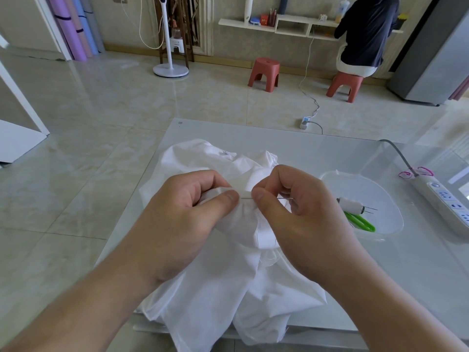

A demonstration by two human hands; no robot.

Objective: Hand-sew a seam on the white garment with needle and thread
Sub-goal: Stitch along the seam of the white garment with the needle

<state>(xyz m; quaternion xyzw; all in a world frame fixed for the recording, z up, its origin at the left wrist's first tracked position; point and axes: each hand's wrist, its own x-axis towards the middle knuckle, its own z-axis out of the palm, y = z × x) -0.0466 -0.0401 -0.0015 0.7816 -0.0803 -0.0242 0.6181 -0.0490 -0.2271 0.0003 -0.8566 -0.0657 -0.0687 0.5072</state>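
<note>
Both forearms reach in from the near edge to a stitch in progress on the white garment (228, 283)

White garment lies bunched on the pale table (317, 148), hem hanging over the near edge; the needle (269, 198) lies level across the raised fold, pinched between thumb and forefinger of the right hand (299, 212), while the left hand (182, 214) grips the gathered cloth, thumb pressing just beside the needle's tip. Thread is too fine to make out. To stitch well, I judge, keep the fold taut, take a small even bite, then pull through gently. Beyond, a clear tray (368, 189) holds a thread spool (351, 205) and green snips (360, 221); a power strip (444, 201) lies further right
</note>
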